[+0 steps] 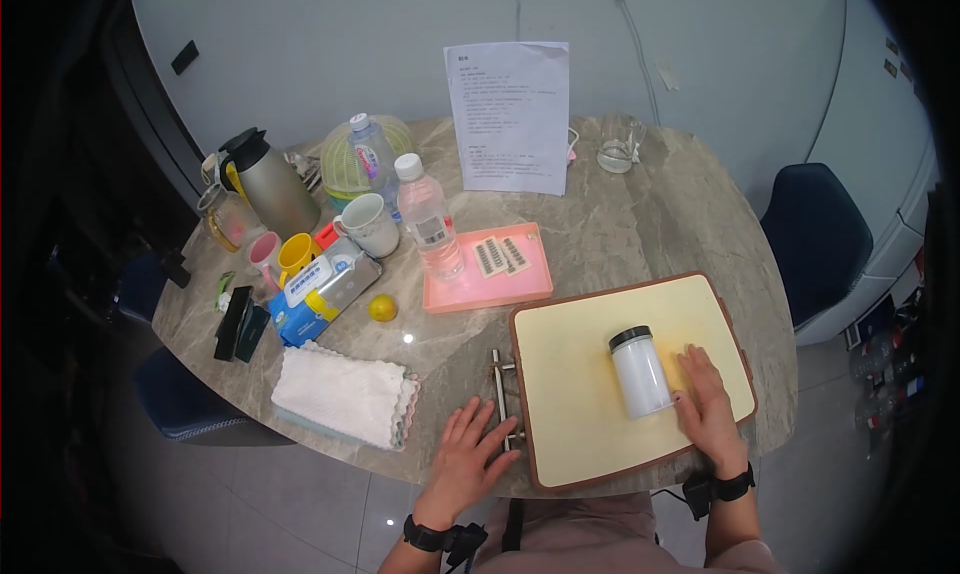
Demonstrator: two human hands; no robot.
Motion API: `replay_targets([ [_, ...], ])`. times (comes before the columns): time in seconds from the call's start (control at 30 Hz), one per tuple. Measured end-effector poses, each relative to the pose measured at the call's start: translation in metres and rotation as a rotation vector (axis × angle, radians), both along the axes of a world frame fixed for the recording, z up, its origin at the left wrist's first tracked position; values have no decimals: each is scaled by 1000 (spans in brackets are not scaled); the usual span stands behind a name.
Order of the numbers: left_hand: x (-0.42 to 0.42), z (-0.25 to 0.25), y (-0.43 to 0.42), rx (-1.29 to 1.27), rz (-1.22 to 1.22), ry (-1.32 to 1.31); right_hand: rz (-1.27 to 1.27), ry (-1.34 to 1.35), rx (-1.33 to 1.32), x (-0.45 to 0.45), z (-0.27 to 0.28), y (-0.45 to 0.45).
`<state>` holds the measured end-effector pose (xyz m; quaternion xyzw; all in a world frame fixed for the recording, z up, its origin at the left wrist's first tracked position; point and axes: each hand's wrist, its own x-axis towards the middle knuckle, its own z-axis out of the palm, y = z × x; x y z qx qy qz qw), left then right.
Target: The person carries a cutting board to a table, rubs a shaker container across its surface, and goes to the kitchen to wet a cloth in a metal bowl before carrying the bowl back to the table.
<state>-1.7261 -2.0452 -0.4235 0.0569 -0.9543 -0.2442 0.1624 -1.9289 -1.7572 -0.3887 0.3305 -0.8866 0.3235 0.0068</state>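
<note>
A clear jar with a black lid and white contents (641, 376) stands on a cream board with a brown rim (565, 414). My right hand (708, 409) rests on the board just right of the jar, fingers stretched out. Its thumb is close to the jar's base; whether they touch I cannot tell. My left hand (467, 454) lies at the table's front edge with fingers spread, holding nothing. Beside those fingers, a metal bar handle (502, 399) sits along the board's left side.
Left of the board are folded white cloths (340, 394), a wipes pack (325, 289) and a yellow fruit (382, 307). Behind are a pink tray (490, 294), water bottle (430, 219), mug (368, 226), thermos (270, 184), printed sheet (508, 119) and glass (615, 154).
</note>
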Motion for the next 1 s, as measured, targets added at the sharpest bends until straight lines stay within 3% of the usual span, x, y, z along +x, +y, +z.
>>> replay_targets([
  [0.1,0,2,0,3,1,-10,-2,-5,-136,-2,5,-4],
  [0.3,-1,1,0,-19,0,-3,319,225,99,9,18,-48],
  [0.67,1,1,-3,-8,-23,9,466,499,356,60,16,-116],
  [1.0,1,-4,-3,5,-19,11,214,264,-24,9,8,-50],
])
